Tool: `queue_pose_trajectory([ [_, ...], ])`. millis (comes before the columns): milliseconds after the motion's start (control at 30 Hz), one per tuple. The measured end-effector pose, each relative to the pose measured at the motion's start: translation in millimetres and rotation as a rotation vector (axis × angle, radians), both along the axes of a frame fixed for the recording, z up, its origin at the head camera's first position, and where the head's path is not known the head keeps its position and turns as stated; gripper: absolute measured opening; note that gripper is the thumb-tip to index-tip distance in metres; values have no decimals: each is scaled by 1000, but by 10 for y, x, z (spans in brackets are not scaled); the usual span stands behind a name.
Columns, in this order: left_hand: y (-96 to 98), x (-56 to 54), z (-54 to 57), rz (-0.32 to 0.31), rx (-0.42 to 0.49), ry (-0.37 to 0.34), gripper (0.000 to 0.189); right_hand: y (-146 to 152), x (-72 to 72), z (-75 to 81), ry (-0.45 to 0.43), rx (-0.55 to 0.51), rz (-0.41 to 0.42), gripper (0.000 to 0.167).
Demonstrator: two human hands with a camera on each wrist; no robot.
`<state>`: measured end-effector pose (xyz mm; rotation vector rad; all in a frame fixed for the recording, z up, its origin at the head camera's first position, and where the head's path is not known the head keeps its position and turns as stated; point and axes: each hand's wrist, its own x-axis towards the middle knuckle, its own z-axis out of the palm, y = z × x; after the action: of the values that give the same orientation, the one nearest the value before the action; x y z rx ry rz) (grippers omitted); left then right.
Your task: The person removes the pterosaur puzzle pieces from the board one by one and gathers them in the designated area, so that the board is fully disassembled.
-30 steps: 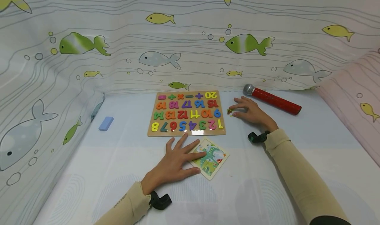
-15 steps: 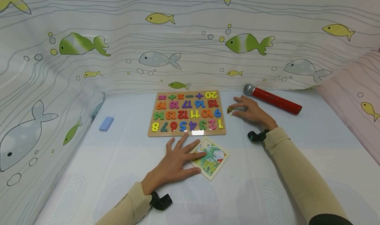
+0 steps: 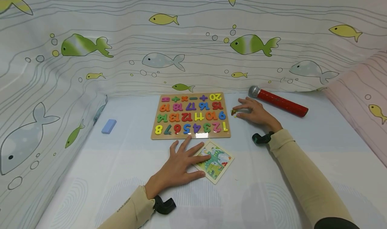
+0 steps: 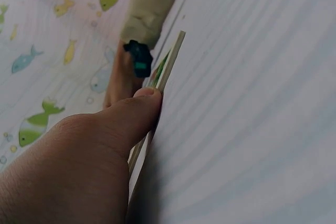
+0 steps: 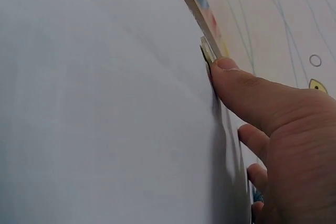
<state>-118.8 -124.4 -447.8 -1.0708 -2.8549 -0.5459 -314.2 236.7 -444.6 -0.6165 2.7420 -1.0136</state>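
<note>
In the head view my left hand (image 3: pixel 180 165) lies with fingers spread over the left side of a small square picture puzzle (image 3: pixel 218 167). Its green dinosaur picture has a pale border, partly covered by the fingers. The left wrist view shows the thumb on the puzzle's edge (image 4: pixel 173 59). To the right of the number board (image 3: pixel 190 137), my right hand (image 3: pixel 255 113) pinches a small dark and yellow puzzle piece (image 3: pixel 233 112) between thumb and index finger. This piece (image 5: pixel 206 48) sits at the thumb tip in the right wrist view, close to the board's edge (image 5: pixel 197 11).
A red microphone (image 3: pixel 282 103) with a silver head lies beyond my right hand. At the left is a blue block (image 3: pixel 109 126). Coloured numbers and signs fill the wooden board. A fish-patterned cloth (image 3: pixel 208 71) rises behind and at both sides of the table.
</note>
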Motion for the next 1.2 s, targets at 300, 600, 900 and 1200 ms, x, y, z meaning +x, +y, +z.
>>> queue_pose_trajectory([
  [300,-16,-2,-25,-1,42,1,55,23,68,6,-34,-103,-36,39],
  [600,40,-7,-23,18,53,-6,53,45,271,31,24,-207,-58,38],
  [900,100,1,-6,65,8,-3,54,-116,496,68,38,-294,3,31],
  [1200,84,-9,-4,54,-10,62,54,-414,750,147,58,-274,160,27],
])
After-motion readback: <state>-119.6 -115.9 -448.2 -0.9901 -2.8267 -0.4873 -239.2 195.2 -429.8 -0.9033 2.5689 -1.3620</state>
